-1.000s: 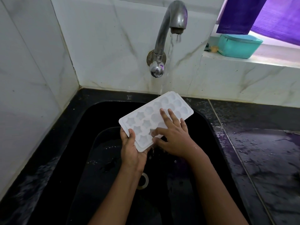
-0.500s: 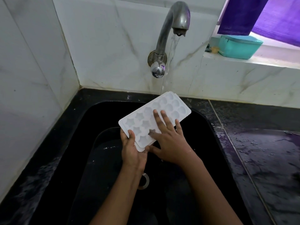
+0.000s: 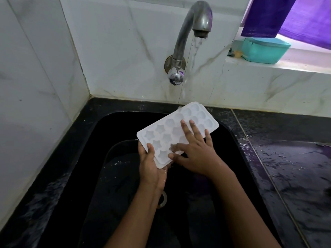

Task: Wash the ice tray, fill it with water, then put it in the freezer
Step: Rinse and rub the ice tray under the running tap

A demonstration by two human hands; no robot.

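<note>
A white ice tray (image 3: 166, 129) with star-shaped and round cells is held tilted above the black sink (image 3: 114, 133), its far end under the stream. My left hand (image 3: 152, 165) grips the tray's near corner, thumb on top. My right hand (image 3: 195, 151) lies flat on the tray's cells with fingers spread, covering its right middle. Water runs from the curved metal tap (image 3: 195, 31) and lands on the tray's far end.
White marble tiles form the back and left walls. A wet black counter (image 3: 290, 167) lies to the right of the sink. A teal box (image 3: 263, 51) sits on the window ledge under a purple cloth (image 3: 293, 18). The drain ring (image 3: 163, 199) shows below my left wrist.
My right hand slid along the tray's cells toward the far end, its fingers spreading wider. The tray and my left hand stayed almost in place under the running water.
</note>
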